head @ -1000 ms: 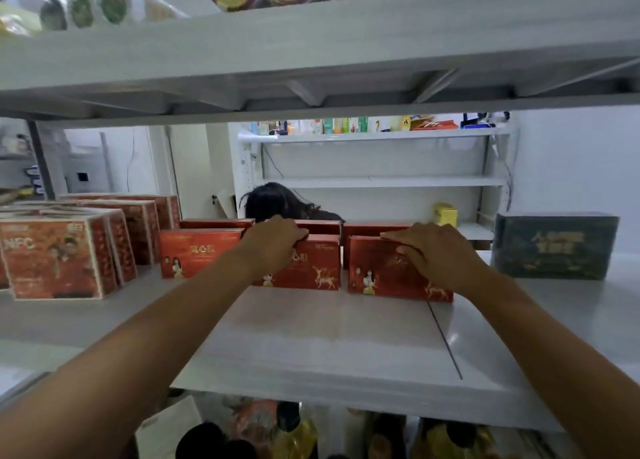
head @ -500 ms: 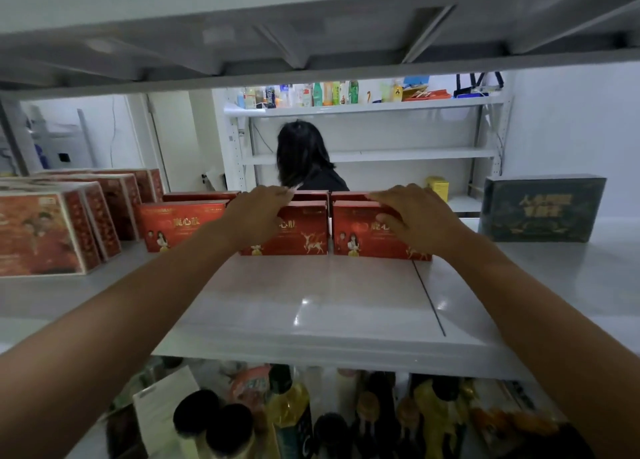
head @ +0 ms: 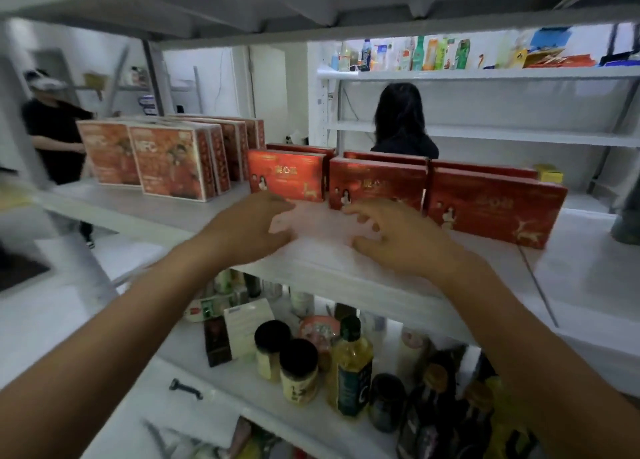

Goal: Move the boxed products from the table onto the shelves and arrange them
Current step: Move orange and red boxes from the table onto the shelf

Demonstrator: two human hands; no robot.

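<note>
Three flat red boxes stand in a row on the white shelf [head: 145, 205]: a left red box [head: 285, 174], a middle red box [head: 375, 185] and a right red box [head: 495, 205], with more red boxes behind them. My left hand [head: 249, 230] hovers over the shelf's front, just before the left box, fingers apart and empty. My right hand [head: 405, 237] is in front of the middle box, fingers spread, holding nothing. Neither hand touches a box.
Taller orange-red boxes [head: 173, 162] stand at the shelf's left. Below, a lower shelf holds jars [head: 298, 372], an oil bottle [head: 351, 365] and other goods. A person with dark hair [head: 400, 119] stands behind the shelf; another person in black [head: 52, 129] is at far left.
Both hands have let go of the red boxes and drawn back toward the shelf's front edge. The view has swung down and left, showing the lower shelf.
</note>
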